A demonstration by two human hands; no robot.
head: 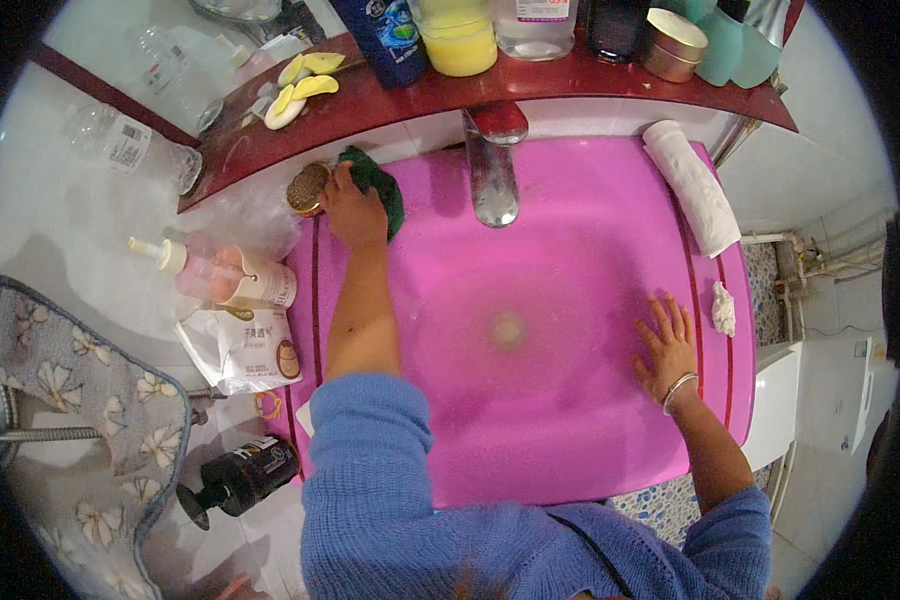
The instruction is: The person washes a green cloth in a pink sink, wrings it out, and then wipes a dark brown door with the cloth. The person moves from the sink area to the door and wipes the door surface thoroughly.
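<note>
Before me is a bright pink washbasin [450, 442] with a chrome tap [493, 176] at its back. My left hand [355, 210] reaches to the basin's back left corner. Its fingers lie between a dark green cloth or pad [379, 184] and a round brown, rough-textured item [309, 187] with a gold-coloured rim. They touch the green item, but their grip is partly hidden by the hand. On the inner right slope of the basin rests my right hand [667, 345], fingers spread and holding nothing. A pale blur covers the drain [507, 330].
A dark red shelf [570, 97] with bottles and jars overhangs the back. Along the left edge stand a pump bottle [232, 274], a white packet [240, 349] and a black pump bottle [244, 476]. A rolled white cloth [694, 187] and crumpled tissue [723, 309] lie on the right rim.
</note>
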